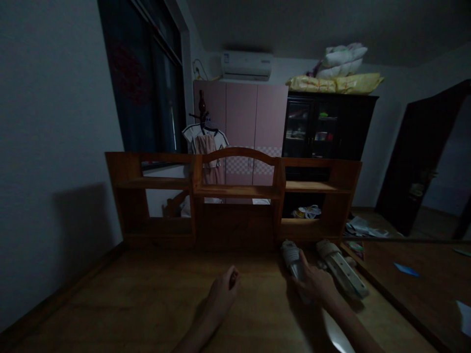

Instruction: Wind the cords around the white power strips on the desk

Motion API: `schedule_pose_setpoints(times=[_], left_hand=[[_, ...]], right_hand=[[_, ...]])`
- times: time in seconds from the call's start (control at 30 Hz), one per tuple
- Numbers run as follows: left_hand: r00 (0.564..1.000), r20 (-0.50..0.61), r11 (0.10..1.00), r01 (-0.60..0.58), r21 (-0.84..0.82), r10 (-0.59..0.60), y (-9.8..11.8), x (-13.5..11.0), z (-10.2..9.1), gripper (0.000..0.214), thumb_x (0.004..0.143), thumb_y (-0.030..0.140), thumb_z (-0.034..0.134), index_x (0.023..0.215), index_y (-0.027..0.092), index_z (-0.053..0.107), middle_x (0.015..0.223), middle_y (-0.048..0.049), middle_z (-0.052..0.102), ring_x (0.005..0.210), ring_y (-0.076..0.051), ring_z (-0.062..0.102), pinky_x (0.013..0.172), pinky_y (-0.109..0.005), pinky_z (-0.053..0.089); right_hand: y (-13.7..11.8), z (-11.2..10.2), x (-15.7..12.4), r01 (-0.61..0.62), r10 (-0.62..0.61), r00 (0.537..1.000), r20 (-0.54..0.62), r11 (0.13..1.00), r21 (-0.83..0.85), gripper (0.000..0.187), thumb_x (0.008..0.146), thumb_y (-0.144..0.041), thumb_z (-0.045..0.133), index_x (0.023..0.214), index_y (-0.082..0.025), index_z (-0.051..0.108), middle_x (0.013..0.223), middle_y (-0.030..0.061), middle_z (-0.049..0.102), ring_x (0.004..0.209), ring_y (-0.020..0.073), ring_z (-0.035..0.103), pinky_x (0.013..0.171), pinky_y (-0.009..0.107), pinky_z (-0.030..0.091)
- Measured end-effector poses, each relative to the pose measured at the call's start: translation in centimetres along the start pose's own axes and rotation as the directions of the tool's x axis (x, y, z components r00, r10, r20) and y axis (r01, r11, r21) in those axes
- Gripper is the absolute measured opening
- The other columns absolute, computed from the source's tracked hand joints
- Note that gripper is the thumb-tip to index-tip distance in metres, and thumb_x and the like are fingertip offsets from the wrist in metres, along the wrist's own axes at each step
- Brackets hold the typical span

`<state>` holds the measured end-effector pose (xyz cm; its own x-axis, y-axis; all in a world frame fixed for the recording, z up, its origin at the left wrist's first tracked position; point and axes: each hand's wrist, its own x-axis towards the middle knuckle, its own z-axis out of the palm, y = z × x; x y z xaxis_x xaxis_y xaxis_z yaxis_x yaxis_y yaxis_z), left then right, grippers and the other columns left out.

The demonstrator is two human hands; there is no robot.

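Observation:
My right hand has its thumb and index finger around a long greyish-white thing, which looks like a power strip with cord wound about its far end. It lies on the light wooden desk, partly hidden by my fingers. Just to its right is a second, cream-coloured power strip, also with a wrapped end and small dark marks along its face. My left hand rests above the desk with fingers curled in, and nothing shows in it. Under my right forearm a glossy white object is partly covered.
A wooden shelf unit spans the desk's back edge. Right of the desk, a lower brown surface carries a blue card and papers. Beyond stand a pink wardrobe, a dark cabinet and clothes on a rack.

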<state>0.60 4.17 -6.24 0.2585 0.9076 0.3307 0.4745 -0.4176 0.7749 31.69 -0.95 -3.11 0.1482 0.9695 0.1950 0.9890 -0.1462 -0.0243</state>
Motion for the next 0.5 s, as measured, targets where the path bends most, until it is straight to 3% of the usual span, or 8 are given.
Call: schedule_pose_setpoints(times=[0.1,0.27,0.4,0.5], left_hand=[[1.0,0.011,1.0,-0.003,0.0,0.003,0.2,0.1,0.2,0.016,0.085,0.027,0.045,0.083,0.018,0.058,0.072,-0.0015,0.062,0.066,-0.015,0.058,0.06,-0.023,0.036],[0.998,0.056,1.0,-0.017,-0.012,0.017,1.1,-0.1,0.8,0.018,0.087,0.029,0.044,0.085,0.019,0.059,0.075,-0.0016,0.063,0.068,-0.015,0.059,0.061,-0.022,0.037],[0.998,0.052,0.999,-0.03,-0.017,0.031,1.9,-0.3,0.8,0.022,0.089,0.034,0.044,0.085,0.019,0.06,0.077,-0.0022,0.064,0.07,-0.015,0.059,0.063,-0.022,0.039],[0.997,0.079,0.996,0.005,-0.092,0.002,2.4,-0.5,0.6,0.031,0.091,0.044,0.041,0.089,0.019,0.06,0.072,-0.0008,0.063,0.063,-0.014,0.058,0.058,-0.022,0.039]], right_hand=[[0.2,0.6,0.1,-0.013,0.012,1.0,0.018,0.999,0.042,0.079,0.086,-0.051,0.042,0.148,-0.009,0.017,0.103,0.0226,0.068,0.089,0.0362,0.067,0.07,0.04,0.045],[-0.5,-0.1,-0.1,-0.049,0.042,0.998,0.044,0.985,0.168,0.078,0.088,-0.05,0.039,0.148,-0.005,0.018,0.096,0.0221,0.069,0.089,0.0356,0.067,0.073,0.041,0.044],[-3.7,-0.5,-1.4,-0.008,-0.025,0.997,0.072,0.909,0.418,0.074,0.088,-0.049,0.041,0.148,-0.012,0.02,0.101,0.0172,0.068,0.09,0.031,0.066,0.075,0.037,0.045],[-6.8,-0.9,-3.1,0.088,-0.143,0.988,0.05,0.808,0.582,0.074,0.087,-0.044,0.047,0.149,-0.018,0.018,0.101,0.0127,0.068,0.087,0.0271,0.066,0.074,0.034,0.046]])
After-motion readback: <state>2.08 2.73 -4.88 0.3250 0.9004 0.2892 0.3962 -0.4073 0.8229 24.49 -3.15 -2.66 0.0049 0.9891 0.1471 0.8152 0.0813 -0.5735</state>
